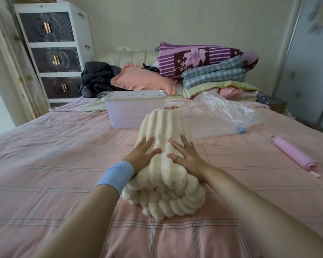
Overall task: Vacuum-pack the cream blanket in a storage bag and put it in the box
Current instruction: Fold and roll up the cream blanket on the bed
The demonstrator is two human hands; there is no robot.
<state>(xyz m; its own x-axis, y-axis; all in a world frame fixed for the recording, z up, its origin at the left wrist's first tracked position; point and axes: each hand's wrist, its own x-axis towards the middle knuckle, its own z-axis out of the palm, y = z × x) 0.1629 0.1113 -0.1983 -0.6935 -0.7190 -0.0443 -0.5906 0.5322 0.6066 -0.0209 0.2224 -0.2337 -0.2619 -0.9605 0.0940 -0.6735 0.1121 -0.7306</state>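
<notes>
The cream blanket, ribbed and folded into a thick bundle, lies in the middle of the bed. My left hand, with a blue wristband, presses flat on its top left. My right hand presses flat on its top right, fingers spread. The clear storage bag with a blue valve lies crumpled just beyond the blanket to the right. Behind the blanket stands the translucent plastic box with its white lid on. A pink hand pump lies on the bed at the right.
The bed has a pink checked sheet. At its head are a peach pillow, a dark jacket and a stack of folded bedding. A white drawer unit stands far left; a wardrobe door is at the right.
</notes>
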